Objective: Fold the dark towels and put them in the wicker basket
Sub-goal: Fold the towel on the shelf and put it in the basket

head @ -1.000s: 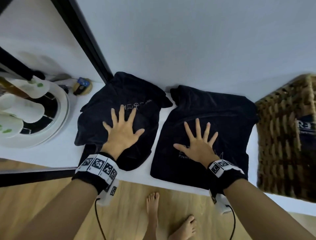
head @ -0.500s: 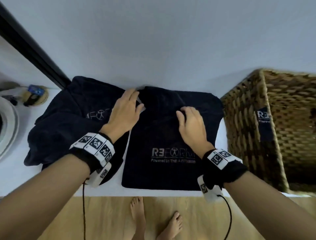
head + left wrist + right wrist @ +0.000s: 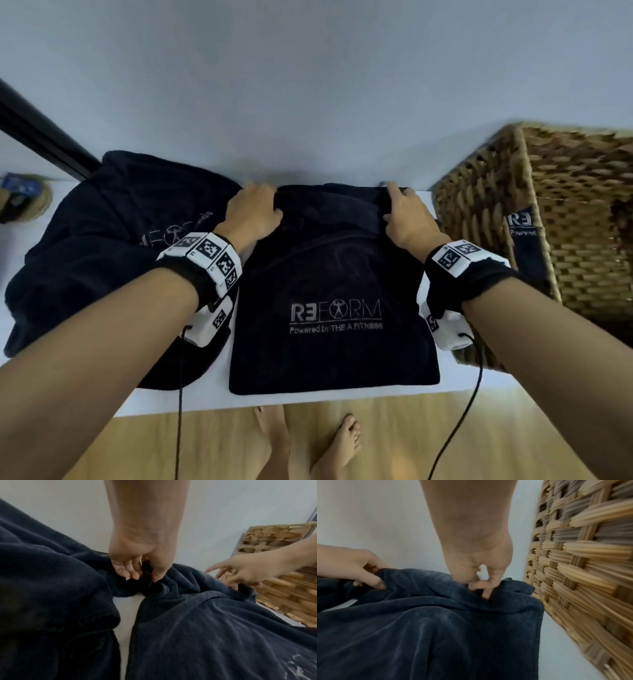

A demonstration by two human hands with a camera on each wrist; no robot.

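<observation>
A dark towel with a white REFORM logo (image 3: 334, 301) lies flat on the white counter (image 3: 164, 399). My left hand (image 3: 255, 209) pinches its far left corner, thumb and fingers bunching the cloth (image 3: 145, 573). My right hand (image 3: 406, 214) pinches its far right corner (image 3: 481, 588) beside the wicker basket (image 3: 479, 219). A second dark towel (image 3: 102, 246) lies crumpled to the left, partly under my left forearm. Another dark towel (image 3: 522, 229) shows inside the basket.
The wall runs right behind the towels. The tall wicker basket (image 3: 582, 561) stands on the counter at the right, almost touching the towel's right edge. A small round holder with a blue item (image 3: 20, 197) sits at far left. Bare feet (image 3: 308, 442) stand below the counter edge.
Both hands left the towels' flat middles and reached to the far edge of the logo towel, where they now pinch its two far corners. The view has swung right.
</observation>
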